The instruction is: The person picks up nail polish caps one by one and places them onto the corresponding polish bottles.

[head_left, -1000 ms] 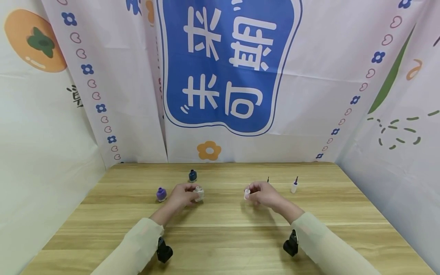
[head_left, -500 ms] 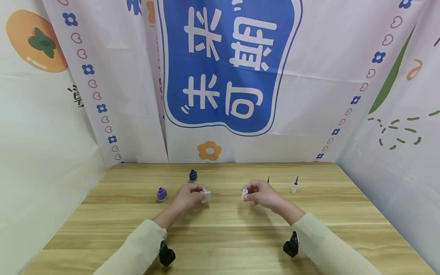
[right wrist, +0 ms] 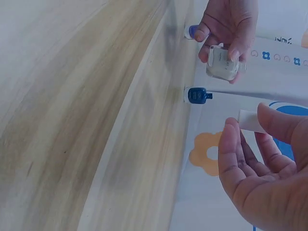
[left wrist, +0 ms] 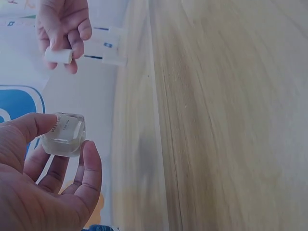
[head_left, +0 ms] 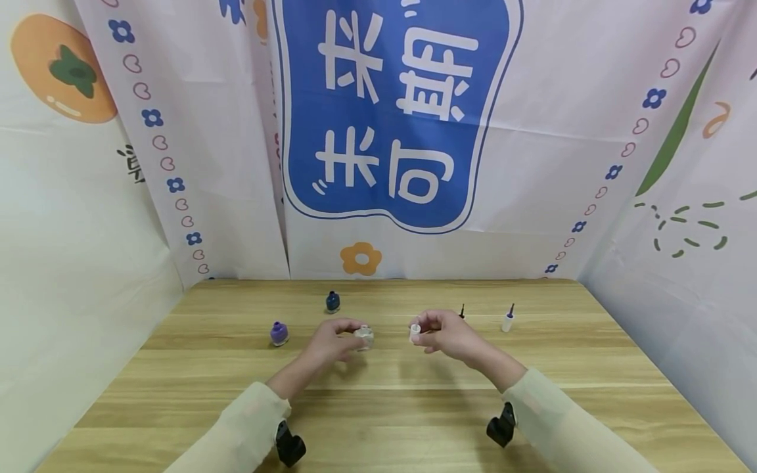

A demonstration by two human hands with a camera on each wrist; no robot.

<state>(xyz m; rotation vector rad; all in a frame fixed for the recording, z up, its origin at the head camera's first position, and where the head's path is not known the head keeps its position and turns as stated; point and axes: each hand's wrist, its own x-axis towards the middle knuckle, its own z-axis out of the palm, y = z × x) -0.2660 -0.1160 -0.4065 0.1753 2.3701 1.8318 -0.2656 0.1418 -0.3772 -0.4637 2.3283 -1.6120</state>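
Observation:
Between thumb and fingers, my left hand [head_left: 331,341] pinches a squarish clear glass nail polish bottle [head_left: 364,337] with whitish contents. Small print shows on that bottle [left wrist: 65,137] in the left wrist view, and its cap is off. My right hand [head_left: 446,335] pinches a small white nail polish cap [head_left: 415,333] by its sides. I cannot make out a brush on this cap [right wrist: 249,120]. Both hands are raised over the table, facing each other, with a short gap between bottle and cap.
An uncapped purple polish bottle [head_left: 279,334] stands left of my left hand, a dark blue one [head_left: 333,303] behind it. At right a white cap [head_left: 507,323] stands brush-up; another's brush [head_left: 462,311] shows behind my right hand. A printed curtain hangs beyond the wooden table [head_left: 378,420].
My left hand has carried the clear bottle to the right. My right hand has shifted slightly left with the white cap, so the gap between them has narrowed.

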